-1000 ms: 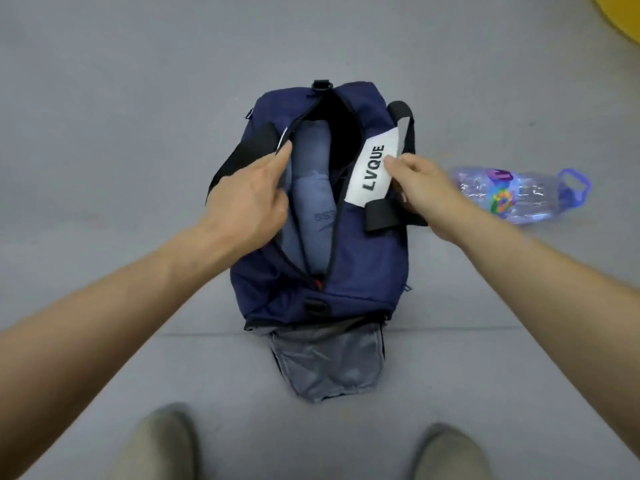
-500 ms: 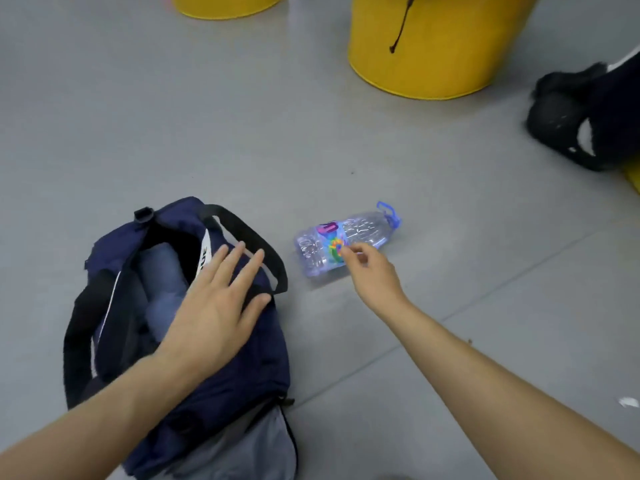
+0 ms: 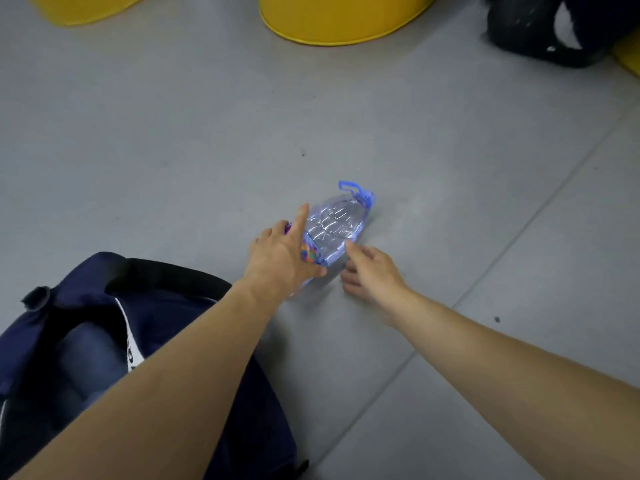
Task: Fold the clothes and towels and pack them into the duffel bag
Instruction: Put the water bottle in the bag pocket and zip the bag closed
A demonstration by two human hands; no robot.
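The navy duffel bag lies open on the grey floor at the lower left. Folded blue clothes show inside it, beside a black strap. A clear plastic bottle with a blue handle and a colourful label lies on its side to the right of the bag. My left hand rests on the bottle's label end, index finger straight along its side and thumb spread across it. My right hand is at the bottle's near right side, fingers loose, one fingertip touching it.
Two yellow tubs stand on the floor at the top. A black object sits at the top right, with another yellow edge beside it. Tile seams cross the floor on the right.
My left hand has left the bag and reached across onto the bottle. My right hand has shifted to the bottle's near right side. The view has moved closer to the bottle.
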